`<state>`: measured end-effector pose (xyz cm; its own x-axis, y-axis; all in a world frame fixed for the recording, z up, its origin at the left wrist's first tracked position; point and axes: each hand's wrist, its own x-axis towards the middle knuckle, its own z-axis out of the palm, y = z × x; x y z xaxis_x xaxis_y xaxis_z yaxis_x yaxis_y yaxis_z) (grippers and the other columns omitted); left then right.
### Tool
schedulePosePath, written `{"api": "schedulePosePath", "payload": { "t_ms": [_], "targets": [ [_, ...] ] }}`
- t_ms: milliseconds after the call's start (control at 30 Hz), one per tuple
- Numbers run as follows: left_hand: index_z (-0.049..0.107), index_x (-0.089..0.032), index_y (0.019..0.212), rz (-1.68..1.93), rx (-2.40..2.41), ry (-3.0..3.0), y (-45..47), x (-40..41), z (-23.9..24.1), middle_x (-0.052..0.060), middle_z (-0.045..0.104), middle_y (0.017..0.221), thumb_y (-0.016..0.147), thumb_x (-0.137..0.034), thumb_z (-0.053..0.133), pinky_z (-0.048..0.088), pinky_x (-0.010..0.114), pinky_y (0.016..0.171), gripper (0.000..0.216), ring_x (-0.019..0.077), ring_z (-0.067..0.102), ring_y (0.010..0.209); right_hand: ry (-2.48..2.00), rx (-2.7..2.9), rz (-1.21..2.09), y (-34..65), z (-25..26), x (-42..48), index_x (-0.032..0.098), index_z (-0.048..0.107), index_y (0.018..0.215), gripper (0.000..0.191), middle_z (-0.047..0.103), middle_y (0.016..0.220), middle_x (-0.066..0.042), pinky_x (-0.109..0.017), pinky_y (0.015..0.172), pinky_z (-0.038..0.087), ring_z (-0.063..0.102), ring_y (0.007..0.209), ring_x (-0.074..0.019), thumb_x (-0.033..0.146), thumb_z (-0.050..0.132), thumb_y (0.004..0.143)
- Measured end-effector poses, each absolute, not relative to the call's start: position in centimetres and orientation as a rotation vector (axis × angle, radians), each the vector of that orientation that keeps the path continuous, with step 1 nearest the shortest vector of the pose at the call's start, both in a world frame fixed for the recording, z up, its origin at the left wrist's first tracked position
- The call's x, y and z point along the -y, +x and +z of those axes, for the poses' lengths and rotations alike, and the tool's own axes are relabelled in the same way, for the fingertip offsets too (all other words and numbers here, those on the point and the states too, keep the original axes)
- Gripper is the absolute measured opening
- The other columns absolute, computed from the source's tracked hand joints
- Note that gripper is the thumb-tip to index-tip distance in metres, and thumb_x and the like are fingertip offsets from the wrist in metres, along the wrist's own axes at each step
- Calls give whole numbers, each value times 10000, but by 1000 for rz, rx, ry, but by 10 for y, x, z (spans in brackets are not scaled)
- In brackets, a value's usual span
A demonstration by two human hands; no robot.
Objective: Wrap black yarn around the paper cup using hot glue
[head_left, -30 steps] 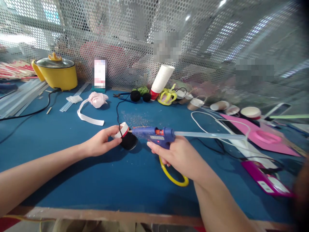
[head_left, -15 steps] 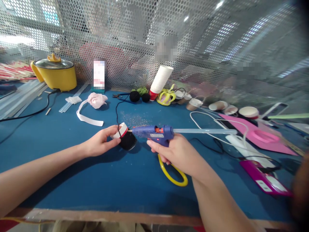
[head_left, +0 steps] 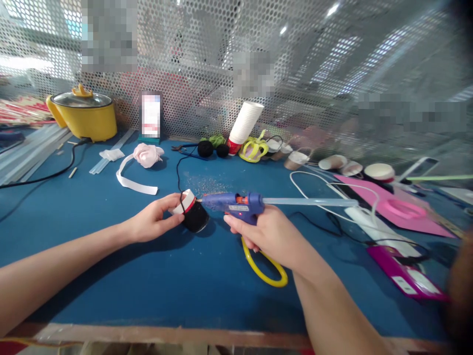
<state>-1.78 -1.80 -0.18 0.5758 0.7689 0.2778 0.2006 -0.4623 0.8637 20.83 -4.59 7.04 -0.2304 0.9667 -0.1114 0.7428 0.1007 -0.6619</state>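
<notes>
My left hand [head_left: 155, 218] grips a small paper cup [head_left: 195, 217] by its white end. The cup lies tilted over the table, its body wrapped in black yarn with a red band showing. A strand of black yarn [head_left: 178, 172] runs from it to a black yarn ball [head_left: 205, 148] at the back. In my right hand [head_left: 260, 229] is a blue hot glue gun [head_left: 236, 202], its red light lit and a long clear glue stick [head_left: 310, 201] out of its rear. The nozzle tip meets the cup near the red band. Below that hand lies a yellow loop handle [head_left: 266, 268], partly hidden.
A yellow electric pot [head_left: 90, 116] stands back left near loose glue sticks [head_left: 33, 148]. White ribbon [head_left: 136, 186] trails from a pink fabric roll [head_left: 148, 155]. Stacked paper cups [head_left: 246, 123] lean at the back. Right are pink sheets [head_left: 369, 192], cables and a purple case [head_left: 404, 273].
Both hands hold nearly the same pose, with the nozzle still at the cup's red band. The cup has tipped very slightly; the view has shifted a little.
</notes>
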Motion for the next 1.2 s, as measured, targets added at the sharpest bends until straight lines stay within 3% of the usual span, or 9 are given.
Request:
{"api": "schedulePosePath", "payload": {
  "t_ms": [367,633,1200],
  "targets": [
    [497,-134,762,873,-784,1965,-17,17,-3,67,534,932,853,-258,428,399,263,810,168,158,499,855,-1674,2017,913,206,73,46,172,532,587,266,492,360,40,-205,407,415,472,336,-95,373,519,761],
    [522,-132,858,877,-798,1970,-17,16,-7,67,536,966,859,-260,418,397,279,850,165,160,497,891,-1676,2048,905,202,72,56,180,606,669,246,495,376,43,-213,416,430,490,360,-112,385,509,764],
    [506,-132,791,864,-752,1984,-18,16,-4,69,521,914,859,-276,418,407,276,818,182,165,490,856,-1668,2008,914,207,71,43,173,521,571,276,479,344,42,-207,408,410,457,325,-90,369,519,765]
  ]
}}
